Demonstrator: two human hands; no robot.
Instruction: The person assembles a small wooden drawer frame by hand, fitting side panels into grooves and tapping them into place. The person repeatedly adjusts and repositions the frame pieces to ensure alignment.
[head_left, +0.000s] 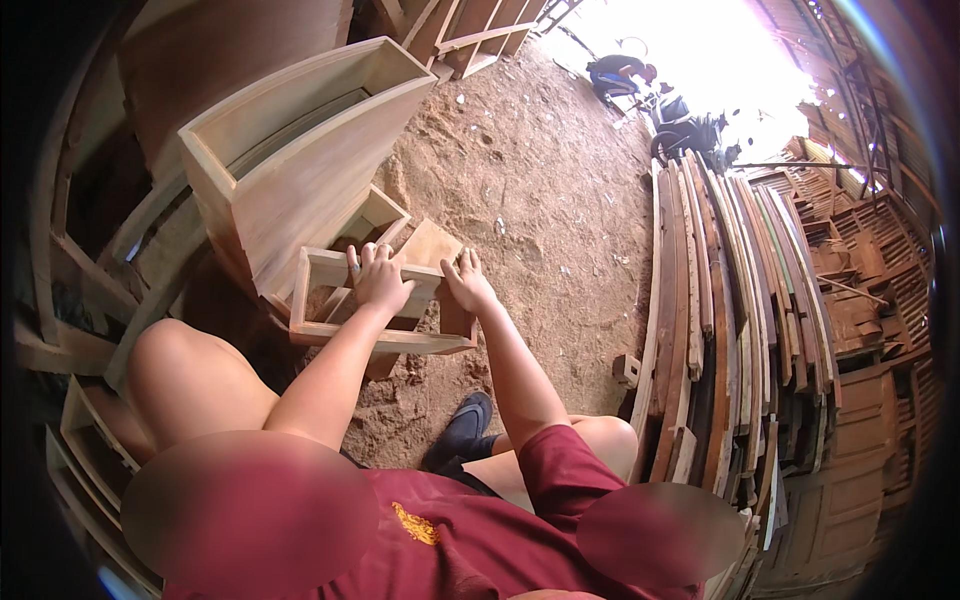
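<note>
Between my knees sits a small open wooden box frame (pixel 385 344) shaped like a drawer; I can see through it to parts below. My left hand (pixel 380 278) lies over its far rail, fingers hooked past the edge and thumb on the near side. At its right end, my right hand (pixel 467 283) grips the corner. Just beyond is a flat pale board (pixel 430 243), next to another small wooden box (pixel 385 213). A tall, deep open wooden case (pixel 320 150) rises at the left of these. My fingertips are partly hidden behind the wood.
Stacked long planks (pixel 690 330) run along the right. A small wooden block (pixel 627 371) lies beside them on the dirt floor (pixel 530 200). Wooden furniture frames crowd the left. Far back, a person (pixel 615 78) crouches near a motorbike (pixel 690 130).
</note>
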